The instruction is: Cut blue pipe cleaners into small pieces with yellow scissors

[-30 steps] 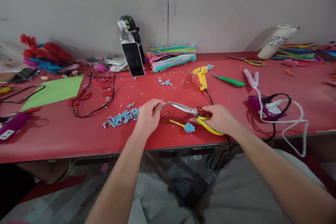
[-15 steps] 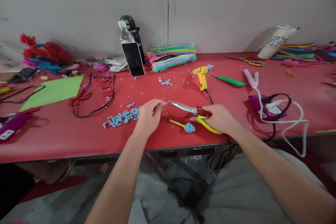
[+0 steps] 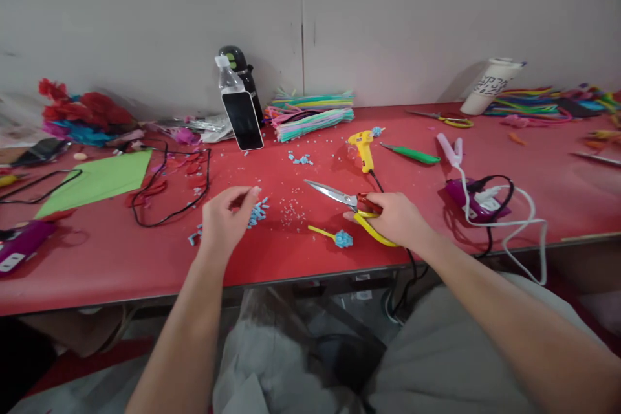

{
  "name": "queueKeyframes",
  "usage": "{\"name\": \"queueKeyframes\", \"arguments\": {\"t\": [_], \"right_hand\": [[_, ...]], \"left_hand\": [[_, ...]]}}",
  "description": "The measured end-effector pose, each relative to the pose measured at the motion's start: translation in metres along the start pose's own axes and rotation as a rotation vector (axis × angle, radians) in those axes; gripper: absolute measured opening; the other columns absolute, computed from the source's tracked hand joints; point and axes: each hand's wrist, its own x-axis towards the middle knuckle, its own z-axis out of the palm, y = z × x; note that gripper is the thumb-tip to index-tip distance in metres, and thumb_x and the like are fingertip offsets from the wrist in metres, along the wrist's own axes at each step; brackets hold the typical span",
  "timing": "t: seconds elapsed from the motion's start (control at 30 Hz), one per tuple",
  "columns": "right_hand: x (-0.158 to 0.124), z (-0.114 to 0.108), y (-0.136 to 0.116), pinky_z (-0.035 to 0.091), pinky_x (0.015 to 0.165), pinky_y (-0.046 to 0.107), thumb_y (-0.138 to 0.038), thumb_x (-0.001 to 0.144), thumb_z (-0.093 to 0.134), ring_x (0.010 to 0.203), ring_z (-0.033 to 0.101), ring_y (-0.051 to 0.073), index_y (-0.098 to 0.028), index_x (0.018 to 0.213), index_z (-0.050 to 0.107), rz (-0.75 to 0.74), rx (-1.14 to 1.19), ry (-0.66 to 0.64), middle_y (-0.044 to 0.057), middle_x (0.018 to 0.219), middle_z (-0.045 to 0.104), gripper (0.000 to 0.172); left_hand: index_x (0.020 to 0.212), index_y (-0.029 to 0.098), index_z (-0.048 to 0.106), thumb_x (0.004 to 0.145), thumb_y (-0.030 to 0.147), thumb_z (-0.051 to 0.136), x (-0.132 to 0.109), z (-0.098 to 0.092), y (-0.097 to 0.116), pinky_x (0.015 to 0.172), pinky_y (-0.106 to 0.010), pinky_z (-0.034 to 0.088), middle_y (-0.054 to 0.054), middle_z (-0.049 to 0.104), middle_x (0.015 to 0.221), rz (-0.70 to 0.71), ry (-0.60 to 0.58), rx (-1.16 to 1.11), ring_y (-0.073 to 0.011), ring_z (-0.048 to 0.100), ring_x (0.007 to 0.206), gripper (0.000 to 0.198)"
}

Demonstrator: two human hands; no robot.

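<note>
My right hand (image 3: 395, 217) is wrapped round the red and yellow handles of the scissors (image 3: 334, 194), whose blades point left above the table. Over a pile of small cut blue pieces (image 3: 259, 212), my left hand (image 3: 226, 217) is closed in a pinch. Anything between its fingertips is too small to make out, and the hand hides part of the pile. Below the blades lies a yellow stem with a blue fuzzy head (image 3: 343, 239). Tiny blue scraps (image 3: 292, 212) are scattered between my hands.
Behind the scissors stand a yellow glue gun (image 3: 363, 149) and a green-handled tool (image 3: 416, 154). Pipe cleaners (image 3: 315, 118), a phone (image 3: 242, 119) and bottles line the back. Purple power strips (image 3: 473, 200) with cords lie on both sides. The table's front edge is close.
My left hand has moved left and away from the scissor tips to the blue pile. A small blue piece was at its fingertips before. My right hand still holds the scissors; the view has shifted slightly.
</note>
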Motion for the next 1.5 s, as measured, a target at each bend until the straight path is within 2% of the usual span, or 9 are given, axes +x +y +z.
{"name": "queueKeyframes", "arguments": {"t": [0.13, 0.23, 0.37, 0.57, 0.77, 0.97, 1.13, 1.5], "right_hand": [[-0.003, -0.010, -0.009, 0.025, 0.051, 0.025, -0.067, 0.074, 0.051, 0.056, 0.051, 0.014, -0.021, 0.069, 0.059, -0.038, -0.018, 0.071, 0.004, 0.062, 0.059, 0.046], [-0.004, -0.014, -0.014, 0.025, 0.051, 0.024, -0.067, 0.074, 0.051, 0.055, 0.051, 0.014, -0.023, 0.072, 0.060, -0.047, -0.039, 0.053, 0.003, 0.063, 0.060, 0.045], [-0.003, -0.014, -0.016, 0.024, 0.050, 0.024, -0.067, 0.074, 0.051, 0.055, 0.050, 0.014, -0.023, 0.068, 0.058, -0.045, -0.058, 0.015, 0.001, 0.062, 0.059, 0.044], [-0.001, -0.012, -0.016, 0.024, 0.050, 0.024, -0.064, 0.074, 0.051, 0.054, 0.048, 0.013, -0.023, 0.064, 0.055, -0.048, -0.070, -0.006, 0.000, 0.059, 0.057, 0.042], [0.001, -0.011, -0.019, 0.024, 0.050, 0.024, -0.064, 0.075, 0.050, 0.056, 0.050, 0.014, -0.024, 0.067, 0.057, -0.045, -0.068, -0.011, 0.001, 0.061, 0.059, 0.041], [0.003, -0.011, -0.022, 0.024, 0.050, 0.023, -0.065, 0.076, 0.048, 0.056, 0.051, 0.014, -0.024, 0.066, 0.056, -0.070, -0.075, -0.014, 0.001, 0.061, 0.060, 0.043], [0.003, -0.011, -0.024, 0.024, 0.050, 0.023, -0.066, 0.076, 0.047, 0.057, 0.052, 0.014, -0.023, 0.068, 0.057, -0.083, -0.071, -0.034, 0.001, 0.064, 0.062, 0.044], [0.003, -0.009, -0.024, 0.025, 0.051, 0.024, -0.051, 0.079, 0.050, 0.061, 0.055, 0.014, -0.023, 0.072, 0.059, -0.098, -0.112, -0.085, 0.002, 0.068, 0.064, 0.030]], "left_hand": [[0.085, 0.019, 0.071, 0.076, 0.043, 0.058, 0.027, -0.023, -0.020, 0.068, -0.021, 0.049, -0.001, 0.072, 0.079, -0.025, -0.055, 0.073, -0.0153, 0.065, 0.073, 0.028], [0.082, 0.022, 0.073, 0.073, 0.040, 0.059, 0.047, -0.029, -0.028, 0.069, -0.022, 0.048, 0.000, 0.074, 0.082, -0.032, -0.229, 0.201, -0.0175, 0.067, 0.077, 0.024], [0.080, 0.023, 0.073, 0.074, 0.037, 0.056, 0.063, -0.022, -0.033, 0.070, -0.025, 0.047, -0.002, 0.074, 0.081, 0.047, -0.441, 0.369, -0.0194, 0.067, 0.076, 0.024], [0.080, 0.021, 0.073, 0.076, 0.034, 0.052, 0.073, -0.007, -0.033, 0.070, -0.026, 0.044, -0.005, 0.073, 0.082, 0.133, -0.568, 0.474, -0.0206, 0.066, 0.078, 0.025], [0.081, 0.020, 0.072, 0.076, 0.032, 0.050, 0.080, -0.006, -0.031, 0.069, -0.026, 0.043, -0.006, 0.073, 0.082, 0.131, -0.605, 0.523, -0.0206, 0.064, 0.076, 0.026], [0.080, 0.020, 0.070, 0.076, 0.032, 0.047, 0.084, -0.017, -0.025, 0.063, -0.025, 0.042, -0.006, 0.072, 0.078, 0.045, -0.608, 0.557, -0.0189, 0.062, 0.068, 0.026], [0.080, 0.018, 0.069, 0.076, 0.034, 0.046, 0.084, -0.014, -0.024, 0.065, -0.026, 0.043, -0.007, 0.071, 0.077, -0.006, -0.642, 0.532, -0.0201, 0.063, 0.071, 0.028], [0.084, 0.021, 0.070, 0.077, 0.036, 0.048, 0.080, -0.005, -0.039, 0.068, -0.027, 0.044, -0.008, 0.072, 0.083, 0.060, -0.617, 0.540, -0.0221, 0.064, 0.078, 0.028]]}}
